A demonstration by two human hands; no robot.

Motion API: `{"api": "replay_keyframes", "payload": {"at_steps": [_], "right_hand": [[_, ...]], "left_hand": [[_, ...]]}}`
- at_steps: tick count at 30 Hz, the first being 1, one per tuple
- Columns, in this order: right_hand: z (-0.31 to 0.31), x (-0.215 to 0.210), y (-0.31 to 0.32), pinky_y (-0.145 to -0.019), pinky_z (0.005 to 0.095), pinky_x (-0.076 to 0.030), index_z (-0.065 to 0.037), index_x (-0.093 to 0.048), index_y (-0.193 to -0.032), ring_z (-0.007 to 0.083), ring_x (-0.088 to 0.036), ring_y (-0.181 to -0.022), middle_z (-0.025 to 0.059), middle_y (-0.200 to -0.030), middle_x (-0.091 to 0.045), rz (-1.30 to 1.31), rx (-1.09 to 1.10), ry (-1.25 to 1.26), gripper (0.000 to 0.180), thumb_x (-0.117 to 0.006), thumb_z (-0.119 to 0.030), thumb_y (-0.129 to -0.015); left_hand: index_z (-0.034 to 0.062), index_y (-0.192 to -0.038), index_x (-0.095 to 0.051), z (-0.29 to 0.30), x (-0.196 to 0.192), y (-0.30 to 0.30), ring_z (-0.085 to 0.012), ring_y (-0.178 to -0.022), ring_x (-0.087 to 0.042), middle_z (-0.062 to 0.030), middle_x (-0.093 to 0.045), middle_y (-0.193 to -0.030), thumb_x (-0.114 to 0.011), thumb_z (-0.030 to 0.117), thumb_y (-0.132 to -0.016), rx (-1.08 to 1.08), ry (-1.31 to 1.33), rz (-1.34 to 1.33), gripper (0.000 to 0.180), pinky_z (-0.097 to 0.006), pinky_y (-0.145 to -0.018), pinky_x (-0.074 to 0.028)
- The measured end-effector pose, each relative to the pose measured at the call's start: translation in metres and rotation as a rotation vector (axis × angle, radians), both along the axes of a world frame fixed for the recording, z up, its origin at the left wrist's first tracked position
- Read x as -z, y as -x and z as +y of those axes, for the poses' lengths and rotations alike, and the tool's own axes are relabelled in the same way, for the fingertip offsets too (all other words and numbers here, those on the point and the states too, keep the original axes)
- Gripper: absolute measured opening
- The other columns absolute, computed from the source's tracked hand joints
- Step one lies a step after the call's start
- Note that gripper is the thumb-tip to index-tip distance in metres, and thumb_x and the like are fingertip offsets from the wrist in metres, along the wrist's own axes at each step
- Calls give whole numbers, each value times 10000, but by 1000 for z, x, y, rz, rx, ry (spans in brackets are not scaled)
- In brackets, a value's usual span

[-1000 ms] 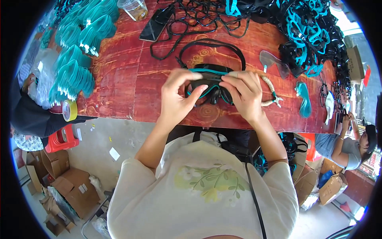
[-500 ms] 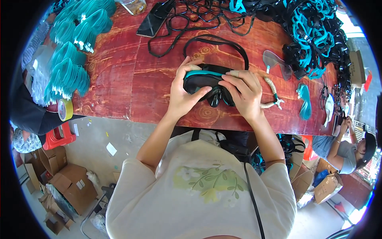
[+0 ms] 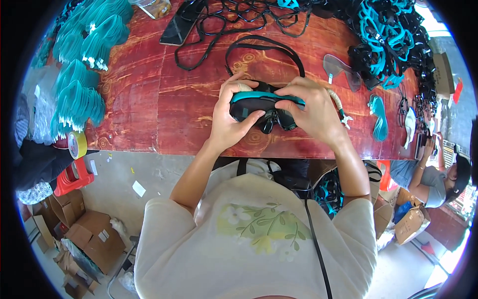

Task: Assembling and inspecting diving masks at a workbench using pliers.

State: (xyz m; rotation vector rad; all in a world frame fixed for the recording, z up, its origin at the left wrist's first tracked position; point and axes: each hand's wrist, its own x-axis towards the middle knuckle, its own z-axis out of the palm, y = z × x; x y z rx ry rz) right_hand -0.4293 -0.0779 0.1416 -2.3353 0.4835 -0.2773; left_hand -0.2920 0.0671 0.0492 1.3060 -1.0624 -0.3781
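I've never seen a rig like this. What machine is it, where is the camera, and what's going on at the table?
There is no machine here: a person works bare-handed. A wide fisheye camera on the person's head looks down, so straight edges bend toward the rim and the forearms come in from below.

The left hand and right hand hold a black mask with a teal rim, one at each side, over the red table.

On the table, teal pieces are stacked at left, a phone lies at the far side, and a black-and-teal pile fills the far right. Another person is at the right.
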Motion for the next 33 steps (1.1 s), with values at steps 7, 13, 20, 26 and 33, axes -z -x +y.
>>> {"api": "replay_keyframes", "payload": {"at_steps": [7,13,20,26,33], "right_hand": [[-2,-1,9,-711,412,-491,3,-668,-889,330,-613,-808,142,-839,-631,-20,-72,155,186,-747,-43,-727],[2,20,12,-732,401,-493,-17,-662,-877,316,-614,-861,114,-861,-639,-167,44,153,173,-743,-70,-734],[-24,20,44,-856,358,-511,-89,-657,-1151,213,-630,-983,60,-1089,-664,-192,-39,-228,523,-844,-134,-665],[-40,71,125,-1030,425,-390,-88,-314,-1474,366,-451,-1232,102,-1351,-519,89,237,423,1062,-879,-346,-612],[-42,85,117,-699,359,-465,-10,-527,-1115,239,-553,-737,74,-849,-582,-485,460,160,324,-614,-113,-821]], "left_hand": [[49,-1067,-540,-1,-3,10,-338,-1222,-479,-132,-606,-1150,-785,39,-684,-16,26,-94,455,-453,-1018,-366],[-13,-1290,-494,2,-8,21,-341,-1387,-326,-221,-468,-1377,-577,304,-931,-59,190,269,486,-449,-1120,-257],[4,-1010,-518,-22,3,36,-283,-1057,-600,-169,-614,-1047,-512,155,-991,-297,308,-36,152,-421,-968,-435],[3,-990,-510,-27,-1,38,-232,-971,-607,-164,-619,-1030,-552,132,-974,-261,299,3,136,-363,-905,-463],[0,-994,-503,-22,-1,39,-216,-967,-604,-160,-620,-1044,-550,125,-974,-311,293,-10,135,-335,-894,-460]]}}
